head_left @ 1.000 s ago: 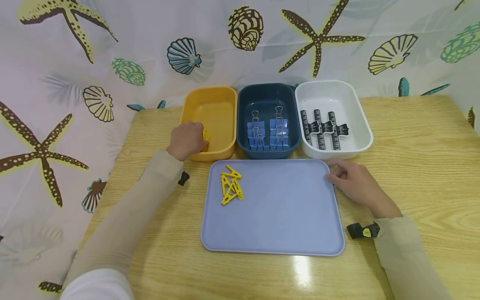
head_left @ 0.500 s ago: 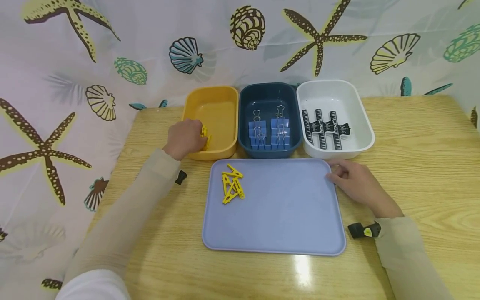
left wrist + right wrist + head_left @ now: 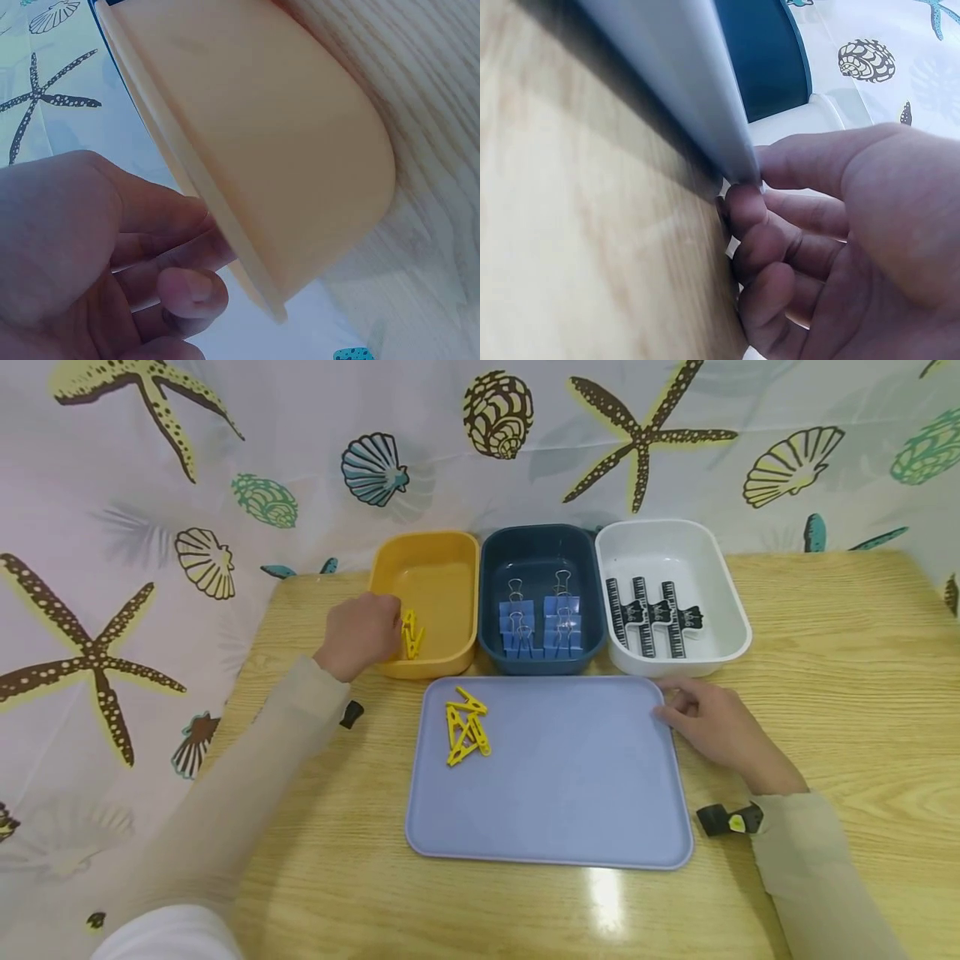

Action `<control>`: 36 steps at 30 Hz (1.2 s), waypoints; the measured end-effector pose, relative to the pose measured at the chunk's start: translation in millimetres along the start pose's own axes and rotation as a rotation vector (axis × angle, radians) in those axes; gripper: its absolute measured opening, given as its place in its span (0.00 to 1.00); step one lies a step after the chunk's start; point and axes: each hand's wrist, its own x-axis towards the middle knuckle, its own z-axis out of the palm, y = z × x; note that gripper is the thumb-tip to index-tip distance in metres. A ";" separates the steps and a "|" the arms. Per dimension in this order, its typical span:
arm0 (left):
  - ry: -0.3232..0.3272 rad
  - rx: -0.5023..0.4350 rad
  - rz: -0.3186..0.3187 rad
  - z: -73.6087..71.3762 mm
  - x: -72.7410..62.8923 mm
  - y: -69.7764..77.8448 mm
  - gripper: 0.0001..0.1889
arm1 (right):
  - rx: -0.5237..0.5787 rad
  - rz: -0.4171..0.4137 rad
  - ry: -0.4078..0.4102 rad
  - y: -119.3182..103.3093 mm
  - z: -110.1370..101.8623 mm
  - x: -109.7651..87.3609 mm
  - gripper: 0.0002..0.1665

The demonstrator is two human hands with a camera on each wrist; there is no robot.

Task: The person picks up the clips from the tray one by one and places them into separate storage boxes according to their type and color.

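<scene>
My left hand [image 3: 362, 633] is at the left rim of the yellow bin [image 3: 431, 577]. In the left wrist view its thumb and a finger reach past the bin's rim [image 3: 217, 217]. Their tips are hidden there, so whether they pinch anything does not show. Inside the bin, just right of the hand, lie yellow clothespins [image 3: 412, 643]. Several more yellow clothespins [image 3: 481, 737] lie at the upper left of the light blue tray [image 3: 570, 777]. At the tray's upper right corner my right hand [image 3: 712, 731] pinches the edge, thumb above and curled fingers lower down.
A dark blue bin [image 3: 540, 547] holds several blue binder clips [image 3: 562, 625]. Beside it, a white bin [image 3: 738, 631] contains black-and-white clips [image 3: 674, 631]. All three bins stand in a row behind the tray on the wooden table [image 3: 840, 693], against a shell-patterned cloth [image 3: 435, 410].
My left hand has shifted slightly left, away from the clothespins in the yellow bin, which now show more fully. The right hand stays at the tray's corner.
</scene>
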 end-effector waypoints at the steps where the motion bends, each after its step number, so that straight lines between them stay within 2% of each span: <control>1: 0.006 -0.001 0.003 -0.5 -0.5 -0.1 0.11 | -0.001 0.001 0.000 -0.1 -0.2 -0.2 0.21; 18: 0.046 0.006 0.030 -5.7 -6.4 2.9 0.12 | -0.012 -0.006 0.003 1.0 -0.7 0.8 0.21; 36: 0.077 0.026 0.067 -10.4 -19.2 6.8 0.10 | -0.001 -0.016 0.016 1.8 0.8 0.6 0.20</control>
